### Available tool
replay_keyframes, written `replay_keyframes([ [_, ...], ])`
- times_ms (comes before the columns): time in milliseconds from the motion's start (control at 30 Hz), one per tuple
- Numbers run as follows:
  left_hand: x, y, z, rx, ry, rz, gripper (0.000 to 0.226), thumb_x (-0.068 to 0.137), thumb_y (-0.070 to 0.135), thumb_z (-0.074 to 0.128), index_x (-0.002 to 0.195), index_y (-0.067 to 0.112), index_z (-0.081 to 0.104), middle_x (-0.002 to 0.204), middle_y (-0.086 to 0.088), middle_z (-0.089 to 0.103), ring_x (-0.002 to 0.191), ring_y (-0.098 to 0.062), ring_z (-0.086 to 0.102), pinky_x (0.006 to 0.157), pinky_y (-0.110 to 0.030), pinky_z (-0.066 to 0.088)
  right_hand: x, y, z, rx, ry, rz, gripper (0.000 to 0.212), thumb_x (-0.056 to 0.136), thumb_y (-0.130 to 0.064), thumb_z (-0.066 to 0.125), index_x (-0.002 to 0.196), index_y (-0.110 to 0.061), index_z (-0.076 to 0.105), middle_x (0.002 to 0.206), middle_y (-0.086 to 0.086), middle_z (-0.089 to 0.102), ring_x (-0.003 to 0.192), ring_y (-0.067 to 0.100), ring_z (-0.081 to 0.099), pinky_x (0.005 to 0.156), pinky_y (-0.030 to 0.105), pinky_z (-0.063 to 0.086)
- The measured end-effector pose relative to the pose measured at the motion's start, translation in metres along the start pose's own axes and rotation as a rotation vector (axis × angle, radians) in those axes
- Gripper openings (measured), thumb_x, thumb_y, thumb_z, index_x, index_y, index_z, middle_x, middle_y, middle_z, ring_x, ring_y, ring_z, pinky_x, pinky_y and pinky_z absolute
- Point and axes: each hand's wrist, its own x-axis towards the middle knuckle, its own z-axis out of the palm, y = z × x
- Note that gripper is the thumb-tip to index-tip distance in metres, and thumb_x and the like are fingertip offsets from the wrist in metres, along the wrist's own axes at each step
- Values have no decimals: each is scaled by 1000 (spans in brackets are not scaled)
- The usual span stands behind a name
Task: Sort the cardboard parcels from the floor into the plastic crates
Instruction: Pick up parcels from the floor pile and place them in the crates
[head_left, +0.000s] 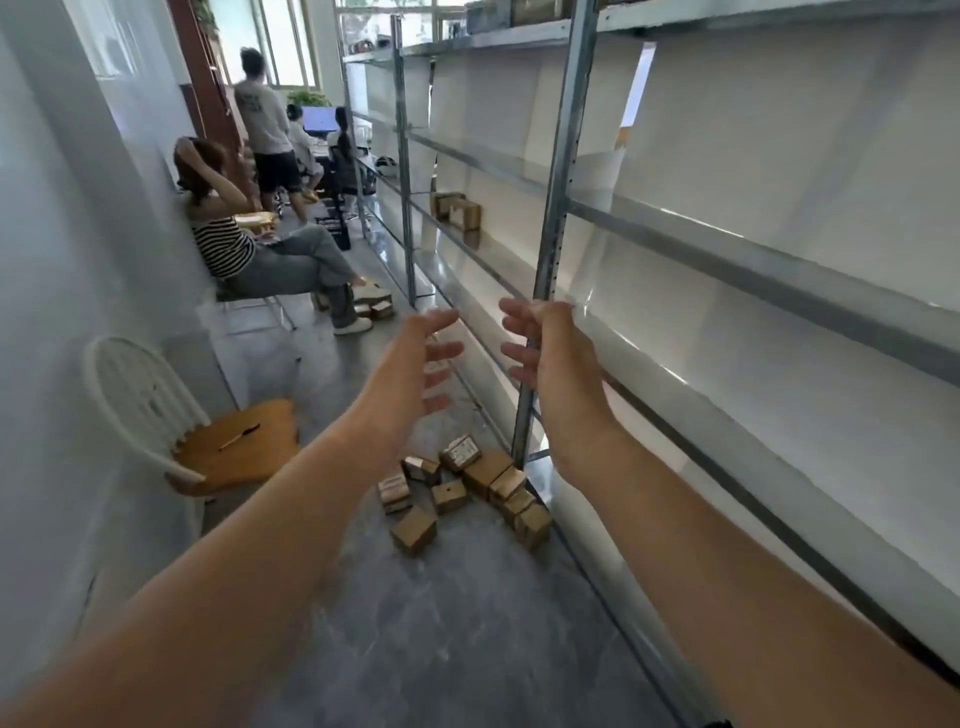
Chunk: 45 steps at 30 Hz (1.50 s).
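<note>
Head view: both forearms extend forward at mid-frame, palms turned toward each other. Left hand (415, 358): fingers spread and loosely bent, nothing held. Right hand (550, 364): fingers likewise spread and relaxed, nothing held; it lies in line with an upright post (553, 223) of the metal shelving rack (727, 244) on the right, and contact with the post cannot be determined. Cardboard parcels (467, 493): a loose cluster of small brown boxes on the grey floor (467, 623), below and beyond the hands, against the foot of the rack. Two more boxes (457, 210) stand on a far shelf of the rack. Left side: a white-backed chair (156, 410) with a wooden seat stands against the wall, a pen (239, 436) lying on the seat. Farther left, a seated person (249, 244) in a striped top has further boxes (375, 302) at the feet. Far end: a standing person (265, 124) faces away.
</note>
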Motion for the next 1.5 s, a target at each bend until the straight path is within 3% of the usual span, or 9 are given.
replay_keyframes([
  [100,35,-26,-19,-7,51,-64,40,102,53,37,133,37,59,131,3,62,126,-25,52,106,-47,45,38,30,17,8,-53,65,41,113,-37,39,133,-22,72,122,-7,71,117,13,66,82,26,50],
  [367,172,-72,-86,-38,145,-183,39,103,52,38,130,36,63,128,2,63,127,-27,52,107,-47,45,163,104,98,-37,-145,156,66,87,-59,39,137,-28,69,140,-4,68,129,16,64,114,47,50],
  [567,302,-102,-126,-47,116,-305,32,104,47,40,120,35,66,128,-3,61,130,-29,49,105,-47,43,266,161,149,-40,-71,251,48,109,-46,38,143,-26,66,145,-4,65,132,16,61,114,42,49],
  [733,399,-121,-136,15,55,-357,43,106,45,35,135,28,62,136,-8,59,130,-31,49,110,-50,41,342,197,167,-34,28,308,54,98,-53,40,138,-30,69,137,-8,67,127,11,63,114,43,50],
  [967,528,-173,-131,51,56,-451,43,106,47,33,134,30,61,135,-5,60,130,-31,50,110,-47,40,458,270,167,-9,50,413,53,92,-51,43,132,-31,71,132,-12,68,130,13,63,116,39,50],
  [1200,644,-284,-144,41,215,-550,42,104,50,32,124,36,66,122,2,66,118,-22,56,108,-44,40,579,389,188,-56,-96,515,54,87,-55,43,127,-33,72,140,-7,68,136,15,60,119,44,46],
  [1300,678,-343,-157,44,266,-629,45,97,58,36,119,36,69,120,0,68,113,-20,59,103,-42,43,608,456,200,-58,-106,604,41,91,-54,46,116,-36,72,138,-3,70,133,18,63,117,48,49],
  [1433,715,-443,-178,60,275,-719,44,101,53,35,117,31,70,124,-3,67,110,-17,59,88,-32,45,623,569,216,-29,-101,719,28,111,-36,48,120,-24,72,132,1,72,128,19,65,109,38,51],
  [1500,727,-503,-189,78,281,-775,43,104,49,34,115,29,70,123,-5,67,107,-15,59,81,-30,44,622,627,223,-34,-92,781,32,113,-31,48,121,-16,75,115,-7,75,115,9,68,100,30,53],
])
